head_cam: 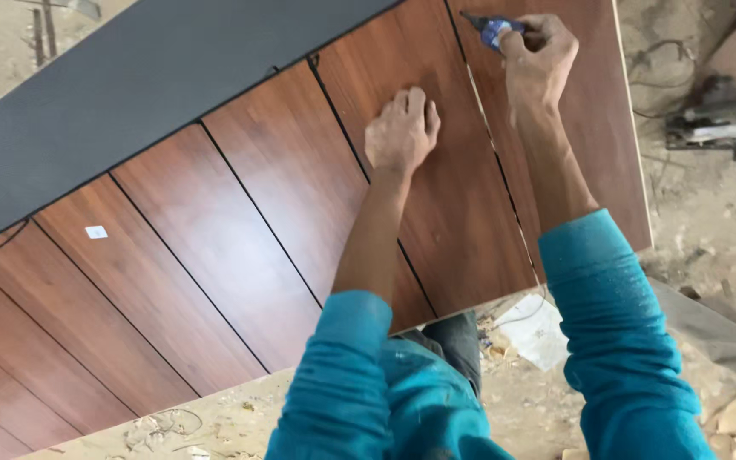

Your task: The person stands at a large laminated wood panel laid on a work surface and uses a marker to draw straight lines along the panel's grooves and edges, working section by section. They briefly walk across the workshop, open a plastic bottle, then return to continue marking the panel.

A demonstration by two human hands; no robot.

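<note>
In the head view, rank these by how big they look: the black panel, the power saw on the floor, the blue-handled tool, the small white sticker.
1. black panel
2. power saw
3. blue-handled tool, partly hidden in the right hand
4. white sticker; close to the tool's visible part, so this order is unsure.

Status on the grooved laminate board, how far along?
Done: several dark grooves already cross the brown laminate board. In hand: right hand holds a blue-handled tool on a pale line; left hand presses the board flat. Left: that pale line looks not yet dark like the others.
</note>
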